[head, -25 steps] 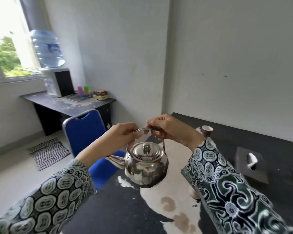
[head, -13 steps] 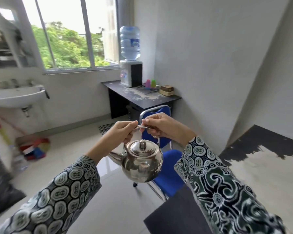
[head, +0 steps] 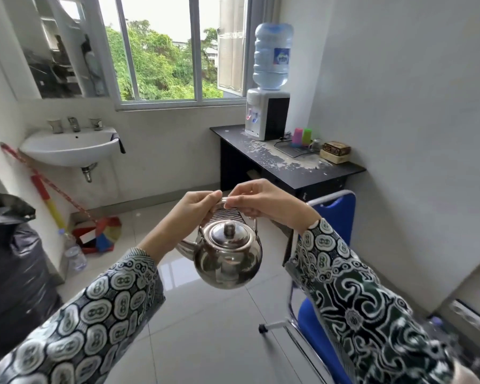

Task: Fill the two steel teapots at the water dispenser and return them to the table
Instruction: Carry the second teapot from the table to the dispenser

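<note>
Carrying steel teapot mid-frame, lid on, spout pointing left | left hand and right hand both pinch its top handle | water dispenser upper centre-right on black worktop, well beyond; right hand's side nearer.

You are facing little legible text. The water bottle is carrying a blue label with white lettering, too blurred to read. The box on the desk is showing print too small to read.
</note>
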Available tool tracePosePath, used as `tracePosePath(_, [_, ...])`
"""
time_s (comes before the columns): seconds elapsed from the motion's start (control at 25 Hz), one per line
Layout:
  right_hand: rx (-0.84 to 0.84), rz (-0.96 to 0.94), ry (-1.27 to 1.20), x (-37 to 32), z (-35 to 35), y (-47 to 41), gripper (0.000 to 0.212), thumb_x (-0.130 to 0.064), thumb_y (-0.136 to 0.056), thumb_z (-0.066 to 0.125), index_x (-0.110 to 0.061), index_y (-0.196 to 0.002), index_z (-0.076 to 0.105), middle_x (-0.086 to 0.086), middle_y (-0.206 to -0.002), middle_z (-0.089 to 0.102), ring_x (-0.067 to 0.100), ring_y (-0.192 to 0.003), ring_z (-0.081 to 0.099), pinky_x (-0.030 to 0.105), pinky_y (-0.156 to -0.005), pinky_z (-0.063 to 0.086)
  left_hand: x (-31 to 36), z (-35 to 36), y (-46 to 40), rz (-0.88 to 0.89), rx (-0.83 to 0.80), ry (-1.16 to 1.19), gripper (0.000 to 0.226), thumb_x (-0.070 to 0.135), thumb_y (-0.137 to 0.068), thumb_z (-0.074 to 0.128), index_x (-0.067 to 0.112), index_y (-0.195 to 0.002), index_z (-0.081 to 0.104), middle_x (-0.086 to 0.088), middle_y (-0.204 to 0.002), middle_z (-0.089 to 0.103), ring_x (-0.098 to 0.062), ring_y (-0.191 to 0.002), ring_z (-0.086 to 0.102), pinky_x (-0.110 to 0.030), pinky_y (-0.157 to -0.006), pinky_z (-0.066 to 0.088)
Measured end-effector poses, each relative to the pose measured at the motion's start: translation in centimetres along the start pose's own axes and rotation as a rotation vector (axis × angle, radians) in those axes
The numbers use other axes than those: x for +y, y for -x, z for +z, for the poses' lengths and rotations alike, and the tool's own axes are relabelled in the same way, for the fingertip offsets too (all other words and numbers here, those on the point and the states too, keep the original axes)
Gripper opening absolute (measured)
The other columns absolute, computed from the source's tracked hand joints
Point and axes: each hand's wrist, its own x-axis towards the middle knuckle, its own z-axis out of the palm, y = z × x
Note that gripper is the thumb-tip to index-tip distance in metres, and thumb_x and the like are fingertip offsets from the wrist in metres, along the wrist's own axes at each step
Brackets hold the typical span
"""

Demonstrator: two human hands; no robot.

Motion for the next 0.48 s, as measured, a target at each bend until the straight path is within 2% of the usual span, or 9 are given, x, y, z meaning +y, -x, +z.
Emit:
tracePosePath(0.08, [0.019, -0.012, 0.024, 1.1, -1.1, -4.5, 0.024, -0.013, -0.084, 0.064, 0.008, -0.094, 0.062, 0.006, -0.065, 0.051, 0.005, -0.050, 0.041, 0.013, -0.047, 0.033, -1.7, -2.3, -4.1, -0.007, -0.014, -0.013, 0.035, 0.023, -0.097, 0.044, 0.012, -0.064, 0.049, 0.015, -0.041, 0.036, 0.000, -0.039, 0.028, -0.012, -0.039, 0.026])
tracePosePath(0.16, [0.065, -0.049, 0.040, 2.2, -1.8, -8.9, 0.023, -0.010, -0.084, 0.063, 0.010, -0.096, 0.062, 0.009, -0.071, 0.057, 0.006, -0.056, 0.048, 0.012, -0.053, 0.039, -3.4, -4.4, -8.1, -0.007, -0.009, -0.022, 0.044, 0.022, -0.097, 0.044, 0.021, -0.054, 0.055, 0.015, -0.042, 0.038, 0.000, -0.041, 0.030, -0.012, -0.040, 0.027])
tracePosePath(0.28, [0.199, -0.141, 0.056, 4.2, -2.2, -15.4, 0.021, -0.004, -0.084, 0.061, 0.014, -0.094, 0.061, 0.020, -0.083, 0.060, 0.023, -0.075, 0.054, 0.031, -0.072, 0.045, -5.8, -7.1, -13.4, -0.017, 0.027, 0.007, 0.050, 0.019, -0.097, 0.043, 0.025, -0.050, 0.058, 0.015, -0.045, 0.042, 0.000, -0.042, 0.035, -0.014, -0.044, 0.031])
tracePosePath(0.4, [0.296, -0.196, 0.082, 6.6, -3.1, -22.3, 0.019, -0.004, -0.085, 0.060, 0.013, -0.091, 0.061, 0.028, -0.081, 0.059, 0.024, -0.075, 0.052, 0.038, -0.073, 0.044, -8.7, -9.9, -19.2, -0.035, 0.061, 0.064, 0.055, 0.016, -0.097, 0.041, 0.023, -0.046, 0.058, 0.014, -0.038, 0.046, 0.003, -0.037, 0.039, -0.008, -0.041, 0.032])
tracePosePath(0.48, [0.329, -0.209, 0.081, 8.0, -4.1, -27.0, 0.019, -0.006, -0.085, 0.060, 0.012, -0.090, 0.061, 0.021, -0.073, 0.058, 0.023, -0.067, 0.049, 0.032, -0.065, 0.042, -10.4, -12.0, -23.5, -0.043, 0.102, 0.069, 0.050, 0.018, -0.097, 0.043, 0.021, -0.047, 0.050, 0.013, -0.037, 0.041, 0.001, -0.036, 0.034, -0.011, -0.040, 0.028])
